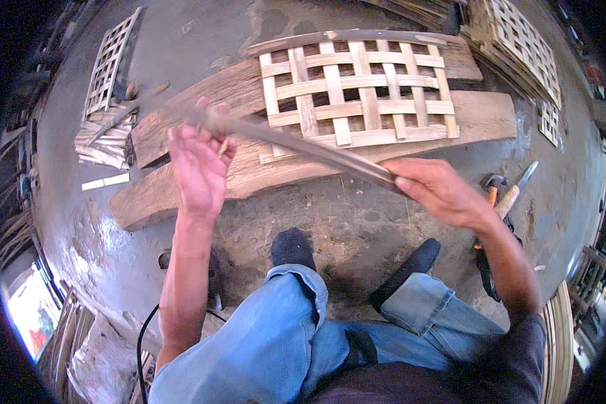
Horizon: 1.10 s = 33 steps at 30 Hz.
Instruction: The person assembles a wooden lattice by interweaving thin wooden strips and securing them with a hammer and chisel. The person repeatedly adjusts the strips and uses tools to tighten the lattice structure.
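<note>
A long dark bamboo or wooden strip [310, 149] slants across in front of me, its far left end smeared by motion. My right hand [441, 192] pinches its near end between thumb and fingers. At the other end my left hand [202, 161], palm turned up, has its fingers curled round the strip. Beyond it lies a woven lattice [367, 87] of pale flat strips with open squares between them. Another dark strip [357, 34] runs along the lattice's far edge. Two thick wooden beams [202, 185] bear the lattice, partly hidden beneath it.
On the right floor lie an orange-handled hammer [494, 185] and a wooden-handled blade [518, 188]. A stack of lattices [518, 47] stands at far right. Left are loose pale strips [104, 138] and a leaning lattice [112, 64]. A black cable [143, 337] curves beside my left leg.
</note>
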Each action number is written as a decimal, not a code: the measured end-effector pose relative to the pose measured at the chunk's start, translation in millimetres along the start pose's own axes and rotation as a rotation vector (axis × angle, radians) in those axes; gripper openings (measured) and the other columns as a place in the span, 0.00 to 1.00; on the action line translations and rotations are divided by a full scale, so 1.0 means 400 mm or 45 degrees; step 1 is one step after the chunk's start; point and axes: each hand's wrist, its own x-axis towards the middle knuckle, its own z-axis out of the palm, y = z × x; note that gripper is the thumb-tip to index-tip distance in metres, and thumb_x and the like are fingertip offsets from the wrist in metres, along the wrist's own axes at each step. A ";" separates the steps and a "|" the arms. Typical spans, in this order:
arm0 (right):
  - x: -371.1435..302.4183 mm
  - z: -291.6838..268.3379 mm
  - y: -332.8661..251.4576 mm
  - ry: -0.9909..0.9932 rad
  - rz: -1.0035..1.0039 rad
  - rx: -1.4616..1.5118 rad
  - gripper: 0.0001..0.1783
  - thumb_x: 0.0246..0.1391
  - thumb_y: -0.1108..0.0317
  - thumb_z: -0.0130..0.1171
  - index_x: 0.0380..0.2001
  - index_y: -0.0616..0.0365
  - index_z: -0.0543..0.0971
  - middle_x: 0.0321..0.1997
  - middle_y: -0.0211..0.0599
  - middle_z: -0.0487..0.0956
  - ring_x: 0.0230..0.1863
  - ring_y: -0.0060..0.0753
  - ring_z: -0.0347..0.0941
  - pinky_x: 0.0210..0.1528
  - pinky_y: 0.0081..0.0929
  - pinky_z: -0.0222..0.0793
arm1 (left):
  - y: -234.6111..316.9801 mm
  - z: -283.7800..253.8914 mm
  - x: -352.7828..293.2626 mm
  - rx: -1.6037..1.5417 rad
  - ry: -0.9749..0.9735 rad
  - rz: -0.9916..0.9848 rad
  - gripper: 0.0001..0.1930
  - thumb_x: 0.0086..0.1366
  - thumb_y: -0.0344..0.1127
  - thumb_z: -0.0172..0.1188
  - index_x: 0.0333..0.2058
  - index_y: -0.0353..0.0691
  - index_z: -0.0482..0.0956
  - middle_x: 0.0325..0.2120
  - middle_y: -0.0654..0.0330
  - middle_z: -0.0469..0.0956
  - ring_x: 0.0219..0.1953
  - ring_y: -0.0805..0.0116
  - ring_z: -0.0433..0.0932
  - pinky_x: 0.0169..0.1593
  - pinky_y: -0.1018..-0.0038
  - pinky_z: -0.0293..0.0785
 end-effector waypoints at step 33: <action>-0.113 -0.157 0.382 0.948 0.693 0.721 0.16 0.57 0.66 0.58 0.48 0.59 0.74 0.36 0.30 0.77 0.36 0.21 0.74 0.36 0.17 0.72 | -0.170 -0.051 -0.012 0.990 0.133 -0.025 0.06 0.62 0.30 0.59 0.37 0.35 0.76 0.28 0.62 0.77 0.29 0.77 0.75 0.33 0.80 0.71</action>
